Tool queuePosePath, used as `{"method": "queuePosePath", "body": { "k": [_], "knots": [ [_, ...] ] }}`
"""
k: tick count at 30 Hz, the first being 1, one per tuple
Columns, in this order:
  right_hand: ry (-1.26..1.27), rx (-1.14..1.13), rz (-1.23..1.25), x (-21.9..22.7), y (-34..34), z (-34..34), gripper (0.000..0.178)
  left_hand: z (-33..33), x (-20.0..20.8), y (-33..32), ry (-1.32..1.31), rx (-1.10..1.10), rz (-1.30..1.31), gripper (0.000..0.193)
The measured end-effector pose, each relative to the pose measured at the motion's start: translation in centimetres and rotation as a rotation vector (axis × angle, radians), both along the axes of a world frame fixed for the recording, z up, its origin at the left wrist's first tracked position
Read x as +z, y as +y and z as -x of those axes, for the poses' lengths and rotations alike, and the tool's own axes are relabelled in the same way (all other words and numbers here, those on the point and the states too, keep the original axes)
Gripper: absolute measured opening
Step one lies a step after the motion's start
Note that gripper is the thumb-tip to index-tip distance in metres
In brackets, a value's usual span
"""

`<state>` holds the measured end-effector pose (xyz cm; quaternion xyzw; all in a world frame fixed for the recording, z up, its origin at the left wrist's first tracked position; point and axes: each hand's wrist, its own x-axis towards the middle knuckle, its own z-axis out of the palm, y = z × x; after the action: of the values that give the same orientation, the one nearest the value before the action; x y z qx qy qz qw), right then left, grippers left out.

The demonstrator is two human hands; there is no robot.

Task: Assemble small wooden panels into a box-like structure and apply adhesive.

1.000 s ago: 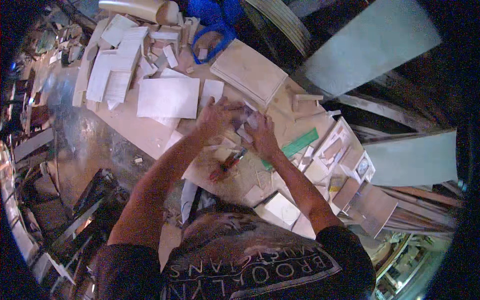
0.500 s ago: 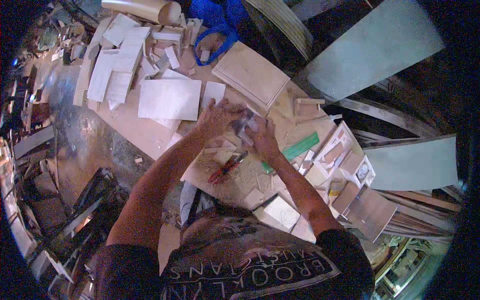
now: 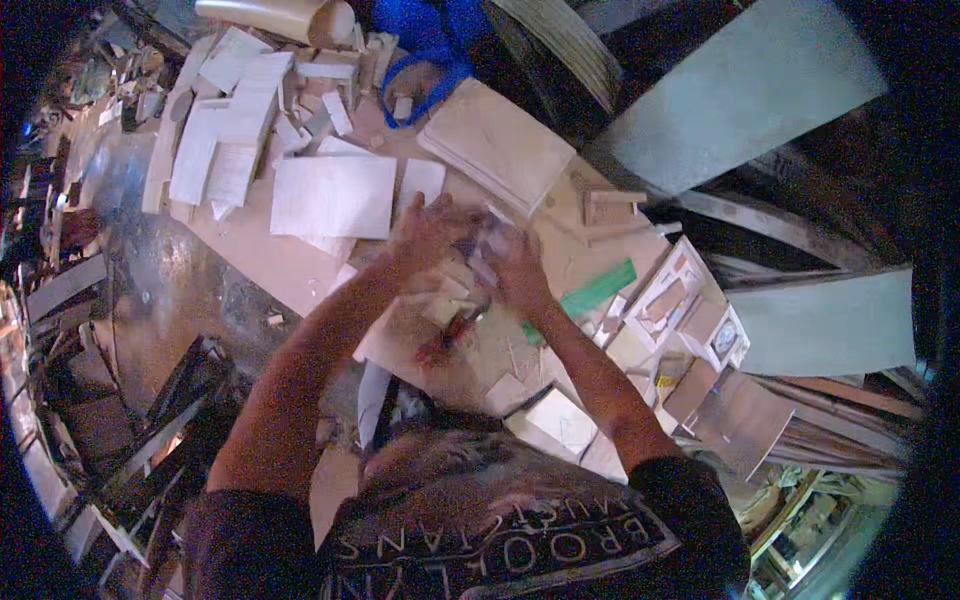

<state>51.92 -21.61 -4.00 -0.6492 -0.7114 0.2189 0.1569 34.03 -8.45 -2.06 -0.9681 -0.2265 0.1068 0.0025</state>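
Observation:
Over the middle of the workbench [image 3: 290, 270], my two hands meet around a small pale piece [image 3: 488, 248] with dark patches. Motion blur hides its exact kind. My right hand [image 3: 520, 268] is closed on its right side. From the left, my left hand [image 3: 430, 235] reaches it, its fingers bent against the upper left side and blurred. Below the hands lies a hand tool with red handles [image 3: 440, 345] and a metal tip, its kind unclear. Small wood offcuts [image 3: 455, 290] lie between it and my hands. A green strip [image 3: 598, 290] rests to the right of my right hand.
White panels [image 3: 333, 197] and scrap blocks cover the bench's far left. A wooden panel [image 3: 497, 145] lies beyond my hands, near a blue strap [image 3: 430, 95]. At right are small box-like wooden parts [image 3: 715, 335] and large pale sheets [image 3: 745, 95]. Timber lies around the bench.
The view has shifted slightly. Both hands stay together on the small pale piece and look more blurred, my left hand most of all. Nothing has visibly been let go.

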Motion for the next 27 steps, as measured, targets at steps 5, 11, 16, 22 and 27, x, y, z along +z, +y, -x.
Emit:
{"method": "queuePosePath", "body": {
  "k": [5, 11, 16, 22, 27],
  "knots": [
    [-0.016, -0.003, 0.158, -0.2, 0.3, -0.1, 0.06, 0.1, -0.7, 0.1, -0.035, -0.007, -0.068, 0.059],
    [0.103, -0.093, 0.148, 0.0, 0.6, 0.0, 0.052, 0.1, -1.3, 0.2, -0.065, -0.021, -0.033, 0.056],
    [-0.107, 0.01, -0.074, -0.3, 1.0, 0.3, 0.054, 0.4, -1.0, 0.4, -0.173, -0.017, 0.064, 0.057],
    [-0.156, 0.029, -0.027, -1.1, 0.7, 0.4, 0.061, 0.4, -1.4, -0.1, -0.12, -0.025, -0.039, 0.057],
    [-0.125, 0.01, -0.157, -1.4, 0.6, 0.3, 0.057, 0.2, -1.6, 0.0, -0.125, 0.003, -0.082, 0.058]
  ]
}}
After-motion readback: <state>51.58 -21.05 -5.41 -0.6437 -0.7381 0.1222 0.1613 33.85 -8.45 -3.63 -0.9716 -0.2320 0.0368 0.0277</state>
